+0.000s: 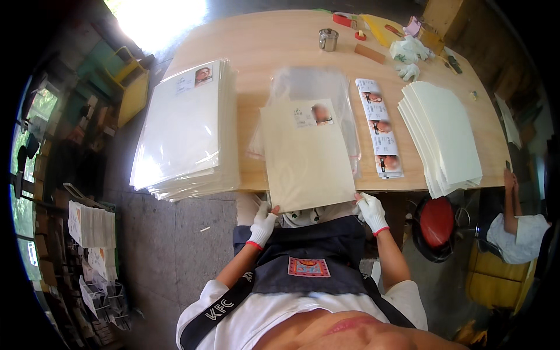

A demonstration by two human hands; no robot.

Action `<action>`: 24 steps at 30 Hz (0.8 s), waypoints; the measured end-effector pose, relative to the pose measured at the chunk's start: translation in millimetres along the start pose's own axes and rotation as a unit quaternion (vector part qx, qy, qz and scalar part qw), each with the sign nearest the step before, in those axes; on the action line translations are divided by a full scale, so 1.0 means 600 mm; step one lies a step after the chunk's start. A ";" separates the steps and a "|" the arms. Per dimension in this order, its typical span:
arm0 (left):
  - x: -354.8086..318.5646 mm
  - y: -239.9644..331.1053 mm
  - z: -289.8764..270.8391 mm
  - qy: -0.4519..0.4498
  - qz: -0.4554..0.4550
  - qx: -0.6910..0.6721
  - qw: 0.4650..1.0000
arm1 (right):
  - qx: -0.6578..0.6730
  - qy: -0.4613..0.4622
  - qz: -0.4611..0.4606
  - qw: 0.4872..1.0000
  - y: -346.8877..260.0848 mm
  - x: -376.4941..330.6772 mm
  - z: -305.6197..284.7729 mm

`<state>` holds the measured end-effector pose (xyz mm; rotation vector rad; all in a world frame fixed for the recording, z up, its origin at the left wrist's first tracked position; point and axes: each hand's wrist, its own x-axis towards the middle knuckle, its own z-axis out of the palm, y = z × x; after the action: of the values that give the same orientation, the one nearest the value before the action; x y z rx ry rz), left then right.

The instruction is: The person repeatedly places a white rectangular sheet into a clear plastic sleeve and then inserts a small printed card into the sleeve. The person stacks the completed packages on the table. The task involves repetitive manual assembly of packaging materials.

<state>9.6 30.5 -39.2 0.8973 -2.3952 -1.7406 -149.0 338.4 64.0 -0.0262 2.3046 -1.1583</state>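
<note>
A cream paper sheet (304,156) with a small photo label near its top lies over a pile of clear plastic sleeves (309,84) on the wooden table (262,44). My left hand (263,223), in a white glove, grips the sheet's near left corner. My right hand (371,211), also gloved, holds the near right corner. The sheet's lower edge hangs past the table's front edge toward my apron.
A tall stack of sleeved sheets (184,131) sits at the left. A strip of photo labels (379,128) and a stack of blank white sheets (440,137) lie at the right. A metal cup (328,39), gloves (408,55) and tape are at the back. Another person (516,221) sits at the right.
</note>
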 end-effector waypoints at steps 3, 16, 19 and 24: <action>-0.036 0.182 -0.014 0.049 0.146 -0.009 0.988 | 0.163 -0.008 -0.008 0.987 0.037 0.018 0.018; -0.067 0.264 -0.304 0.314 0.403 -0.042 0.859 | 0.356 -0.267 -0.205 0.872 -0.206 0.013 0.148; -0.039 0.266 -0.424 0.370 0.391 -0.194 0.820 | 0.303 -0.263 -0.241 0.883 -0.348 0.026 0.209; -0.011 0.233 -0.536 0.339 0.097 0.176 0.919 | 0.114 -0.279 -0.223 0.927 -0.461 0.018 0.280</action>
<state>72.7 -214.0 204.1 1.0310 -2.2184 -0.7481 -138.0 38.4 185.8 -0.7325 1.6866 -1.4075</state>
